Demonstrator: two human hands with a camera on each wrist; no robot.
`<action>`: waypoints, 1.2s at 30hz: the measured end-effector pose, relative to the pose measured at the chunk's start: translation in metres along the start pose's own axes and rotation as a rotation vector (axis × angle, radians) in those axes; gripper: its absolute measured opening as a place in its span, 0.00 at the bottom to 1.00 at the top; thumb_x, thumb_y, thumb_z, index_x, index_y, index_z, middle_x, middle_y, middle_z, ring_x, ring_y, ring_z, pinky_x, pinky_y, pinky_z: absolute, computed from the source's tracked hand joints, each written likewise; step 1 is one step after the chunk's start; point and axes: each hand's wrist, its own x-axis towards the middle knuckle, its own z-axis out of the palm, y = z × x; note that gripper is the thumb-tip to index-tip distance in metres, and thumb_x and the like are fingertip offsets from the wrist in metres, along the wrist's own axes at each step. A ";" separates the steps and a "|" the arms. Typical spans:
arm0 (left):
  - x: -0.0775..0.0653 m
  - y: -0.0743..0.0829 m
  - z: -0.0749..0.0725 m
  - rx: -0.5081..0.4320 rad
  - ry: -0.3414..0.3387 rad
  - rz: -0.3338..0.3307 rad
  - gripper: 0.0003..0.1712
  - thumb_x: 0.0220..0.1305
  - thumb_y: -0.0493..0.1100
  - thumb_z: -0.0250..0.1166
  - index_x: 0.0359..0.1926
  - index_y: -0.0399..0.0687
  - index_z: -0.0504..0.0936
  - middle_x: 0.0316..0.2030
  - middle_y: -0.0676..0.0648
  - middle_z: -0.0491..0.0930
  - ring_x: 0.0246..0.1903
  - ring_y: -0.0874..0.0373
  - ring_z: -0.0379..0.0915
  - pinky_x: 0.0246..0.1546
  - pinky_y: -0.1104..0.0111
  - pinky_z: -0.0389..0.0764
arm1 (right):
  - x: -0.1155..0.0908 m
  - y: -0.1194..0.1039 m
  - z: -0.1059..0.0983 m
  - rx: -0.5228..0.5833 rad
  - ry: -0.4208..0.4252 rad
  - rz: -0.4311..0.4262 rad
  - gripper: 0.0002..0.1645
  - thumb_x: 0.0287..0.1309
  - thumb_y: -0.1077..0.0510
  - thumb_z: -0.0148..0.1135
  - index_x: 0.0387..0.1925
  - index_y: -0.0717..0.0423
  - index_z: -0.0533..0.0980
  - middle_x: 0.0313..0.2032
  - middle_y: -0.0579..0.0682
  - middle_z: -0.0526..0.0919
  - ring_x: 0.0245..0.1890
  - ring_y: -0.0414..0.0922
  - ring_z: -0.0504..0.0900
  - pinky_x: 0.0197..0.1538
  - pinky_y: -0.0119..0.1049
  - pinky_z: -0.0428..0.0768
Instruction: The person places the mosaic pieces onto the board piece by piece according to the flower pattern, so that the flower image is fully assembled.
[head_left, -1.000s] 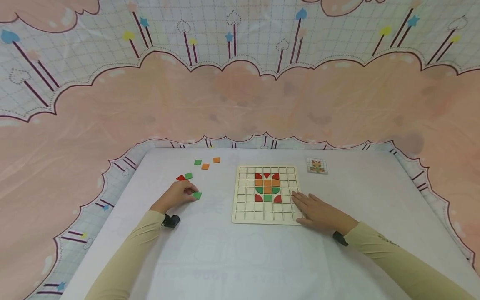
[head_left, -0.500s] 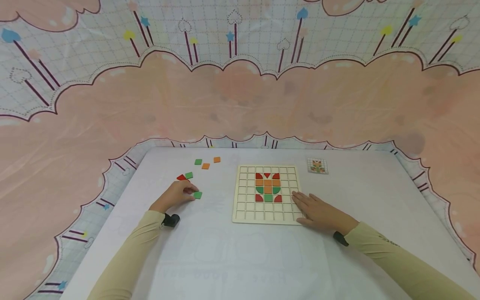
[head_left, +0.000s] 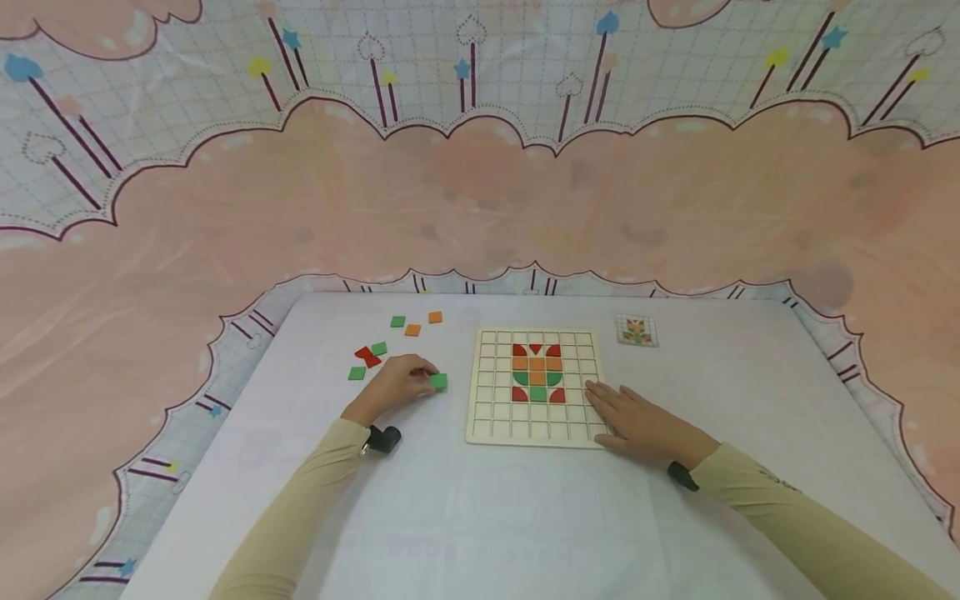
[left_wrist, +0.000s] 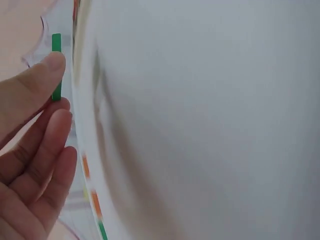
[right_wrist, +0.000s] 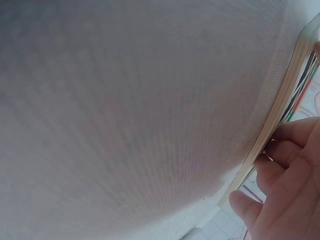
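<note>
Left of the gridded board [head_left: 491, 422], the left hand [head_left: 393, 386] pinches a green tile [head_left: 438, 382] in a narrow grip; it looks light, stiff, best held by its edges. The right hand [head_left: 647, 424], fingers extended, touches the board.

We pinch a thin green tile [head_left: 439, 382] in our left hand [head_left: 394, 386], raised off the desk [head_left: 450, 517], near the left edge of a pale grid board [head_left: 521, 421] and apart from it. The board lies flat, our right hand [head_left: 645, 423] touching its right edge. In its middle columns we see four rows: red curved pieces [head_left: 553, 350] flanking a red triangle [head_left: 536, 349]; three orange squares [head_left: 537, 364]; green curved pieces [head_left: 554, 379] flanking another orange square; red pieces [head_left: 520, 395] flanking a green square [head_left: 537, 394] in the nearest row.
</note>
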 end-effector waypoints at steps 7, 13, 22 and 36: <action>0.014 0.031 0.024 -0.046 -0.025 0.027 0.16 0.53 0.40 0.70 0.44 0.42 0.83 0.40 0.47 0.82 0.39 0.58 0.75 0.47 0.63 0.78 | -0.001 -0.001 -0.003 -0.016 0.011 -0.002 0.44 0.65 0.40 0.48 0.71 0.62 0.51 0.73 0.57 0.51 0.73 0.54 0.50 0.70 0.55 0.54; 0.022 0.053 0.036 -0.060 -0.029 0.035 0.15 0.51 0.39 0.71 0.42 0.41 0.83 0.38 0.47 0.82 0.37 0.59 0.74 0.45 0.65 0.78 | 0.000 -0.001 -0.005 -0.014 0.016 -0.006 0.44 0.65 0.40 0.49 0.71 0.63 0.51 0.72 0.57 0.51 0.73 0.54 0.50 0.70 0.55 0.54; 0.036 0.066 0.049 -0.008 -0.074 0.065 0.14 0.52 0.39 0.70 0.41 0.40 0.83 0.39 0.46 0.82 0.40 0.57 0.77 0.47 0.65 0.78 | 0.000 0.002 -0.003 -0.016 0.010 0.007 0.44 0.65 0.40 0.49 0.71 0.62 0.50 0.72 0.58 0.51 0.73 0.54 0.50 0.70 0.56 0.54; 0.041 0.066 0.059 0.076 -0.106 0.124 0.15 0.50 0.40 0.72 0.41 0.40 0.84 0.38 0.47 0.82 0.41 0.57 0.77 0.48 0.66 0.77 | 0.000 0.001 -0.002 -0.024 0.011 -0.016 0.44 0.65 0.40 0.47 0.71 0.63 0.51 0.72 0.58 0.52 0.72 0.55 0.51 0.70 0.56 0.54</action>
